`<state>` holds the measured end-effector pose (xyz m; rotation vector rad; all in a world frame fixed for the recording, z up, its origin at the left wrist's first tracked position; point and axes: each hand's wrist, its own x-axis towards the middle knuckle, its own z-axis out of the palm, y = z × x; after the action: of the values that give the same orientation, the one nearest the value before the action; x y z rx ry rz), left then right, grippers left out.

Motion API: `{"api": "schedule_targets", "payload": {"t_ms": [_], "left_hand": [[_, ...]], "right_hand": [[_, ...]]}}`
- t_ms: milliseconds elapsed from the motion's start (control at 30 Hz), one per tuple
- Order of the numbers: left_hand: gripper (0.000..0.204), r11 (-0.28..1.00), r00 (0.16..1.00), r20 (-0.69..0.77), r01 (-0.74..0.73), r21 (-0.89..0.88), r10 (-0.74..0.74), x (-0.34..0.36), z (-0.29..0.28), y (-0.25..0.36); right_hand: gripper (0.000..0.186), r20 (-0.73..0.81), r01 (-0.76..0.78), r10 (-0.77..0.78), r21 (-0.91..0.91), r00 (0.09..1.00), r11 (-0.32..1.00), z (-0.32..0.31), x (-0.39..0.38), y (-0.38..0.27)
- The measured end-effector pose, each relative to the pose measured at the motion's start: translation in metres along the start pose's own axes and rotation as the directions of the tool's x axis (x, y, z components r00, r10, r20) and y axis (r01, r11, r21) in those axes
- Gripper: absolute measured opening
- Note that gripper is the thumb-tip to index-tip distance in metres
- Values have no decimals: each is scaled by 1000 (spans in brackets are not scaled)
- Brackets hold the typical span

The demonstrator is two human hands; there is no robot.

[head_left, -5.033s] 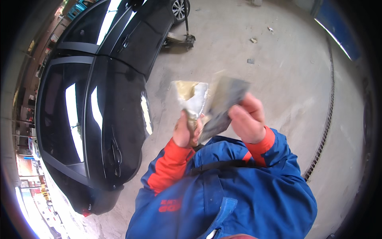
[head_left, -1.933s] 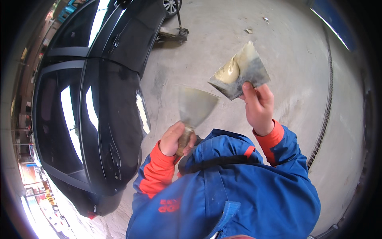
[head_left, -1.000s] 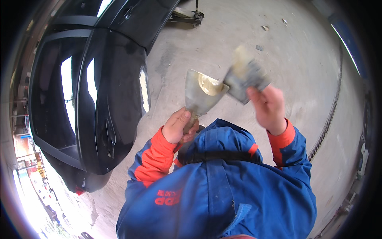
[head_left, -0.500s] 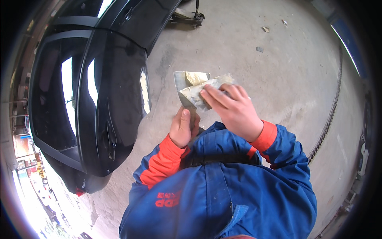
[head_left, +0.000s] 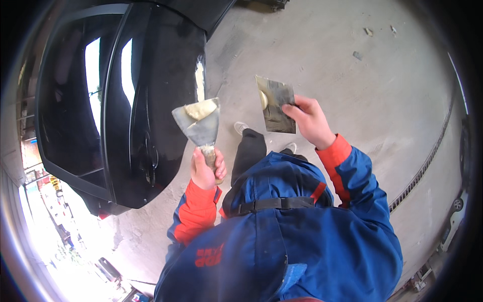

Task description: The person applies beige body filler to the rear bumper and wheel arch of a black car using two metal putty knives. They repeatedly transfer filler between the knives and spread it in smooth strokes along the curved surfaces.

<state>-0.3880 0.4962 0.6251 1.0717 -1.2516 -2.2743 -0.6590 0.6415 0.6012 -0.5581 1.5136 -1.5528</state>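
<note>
My left hand [head_left: 204, 170] is closed round the handle of a putty knife [head_left: 204, 130], its wide blade pointing away from me. A lump of cream-coloured putty [head_left: 201, 109] lies near the blade's far edge. In my right hand [head_left: 310, 118] is a flat rectangular spreader [head_left: 279, 108], pinched at its right side between thumb and fingers. A small dab of putty sits on the spreader's left edge. The two tools are apart. To the left, a black car [head_left: 166, 65] has a patch of pale filler [head_left: 200, 80] along its side edge, just beyond the putty knife.
My legs and shoes [head_left: 241, 128] stand on the grey concrete floor [head_left: 347, 85]. Small scraps [head_left: 357, 55] lie farther off. A drain grate [head_left: 425, 163] runs along the right. Part of a dark stand or jack [head_left: 274, 4] shows at the top.
The spreader has come off the putty knife's blade. My left hand has moved left toward the car with the knife, and my right hand has shifted slightly right. The view has shifted too.
</note>
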Motion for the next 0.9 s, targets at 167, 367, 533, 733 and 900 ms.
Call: {"api": "schedule_targets", "payload": {"t_ms": [167, 367, 533, 733, 900], "left_hand": [[79, 1000, 999, -47, -24, 4, 24, 17, -61, 33], [79, 987, 979, 152, -124, -98, 138, 112, -151, 92], [77, 982, 966, 206, -132, -132, 158, 195, -221, 89], [79, 990, 982, 157, -85, -109, 101, 246, -272, 67], [77, 987, 995, -81, -41, 156, 55, 250, -265, 69]], "right_hand": [[23, 94, -207, 188, 596, 978, 776, 41, 84, 36], [21, 2, -291, 394, 679, 919, 674, 104, 215, 114], [21, -180, -284, 448, 558, 876, 780, 161, 339, 227], [28, -394, -276, 322, 168, 861, 946, 216, 477, 327], [29, -380, -290, 240, -80, 893, 954, 232, 537, 335]]}}
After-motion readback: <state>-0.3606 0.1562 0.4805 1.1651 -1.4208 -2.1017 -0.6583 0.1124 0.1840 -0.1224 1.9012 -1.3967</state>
